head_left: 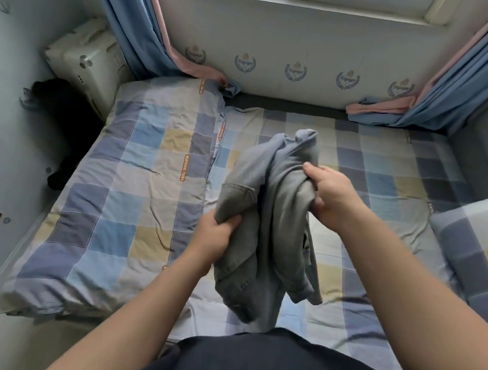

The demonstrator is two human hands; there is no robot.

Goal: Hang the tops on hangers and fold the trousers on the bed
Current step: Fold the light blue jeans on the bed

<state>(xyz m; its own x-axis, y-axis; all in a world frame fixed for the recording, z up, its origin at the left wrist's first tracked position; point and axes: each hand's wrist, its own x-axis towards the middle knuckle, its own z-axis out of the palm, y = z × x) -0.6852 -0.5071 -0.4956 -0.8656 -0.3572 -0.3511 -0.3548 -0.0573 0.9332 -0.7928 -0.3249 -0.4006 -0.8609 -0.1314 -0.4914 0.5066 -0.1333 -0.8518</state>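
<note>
A bunched grey garment (274, 224) hangs in the air over the middle of the bed (388, 176), which has a checked sheet. I cannot tell whether it is a top or trousers; a hem or waistband edge shows at its left side. My left hand (216, 236) grips that lower left edge. My right hand (329, 193) grips the bunched cloth higher up on the right. The garment's lower end dangles close to my body. No hanger is in view.
A folded checked quilt (120, 202) lies on the bed's left half, a checked pillow (479, 254) at the right edge. Blue and pink curtains (139, 23) hang at both sides of the window. A white box (90, 60) and dark cloth (62, 123) sit at the left wall.
</note>
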